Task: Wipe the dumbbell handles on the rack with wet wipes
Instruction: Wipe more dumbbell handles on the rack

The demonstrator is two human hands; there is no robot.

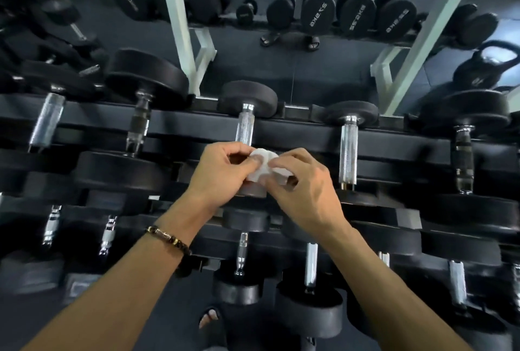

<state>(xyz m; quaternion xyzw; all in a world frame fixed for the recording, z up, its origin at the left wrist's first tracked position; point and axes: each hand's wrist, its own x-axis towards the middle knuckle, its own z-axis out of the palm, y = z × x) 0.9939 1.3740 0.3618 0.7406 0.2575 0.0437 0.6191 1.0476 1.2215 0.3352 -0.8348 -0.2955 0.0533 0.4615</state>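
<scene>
Both hands work at the middle of the top tier of the dumbbell rack (281,132). The left hand (222,173) and the right hand (305,190) each pinch the same white wet wipe (263,165) between thumb and fingertips, one hand on each side of it. The wipe is bunched and folded and sits between the two hands, just in front of the near end of a chrome dumbbell handle (246,127). Whether the wipe touches that handle cannot be told, since the hands cover the spot.

The handle runs away from the camera to a black round weight head (249,99) at the far side of the rack. More dumbbells lie side by side on the same tier: one to the right with a bright knurled handle (348,151), one further right with a dark-banded handle (463,158), and two to the left.

A lower tier holds further dumbbells with short chrome handles, below the forearms. A beaded bracelet (168,238) sits on the left wrist. A mirror (281,63) behind the rack shows reflected dumbbells and white frame posts. A kettlebell (491,65) stands at the upper right.
</scene>
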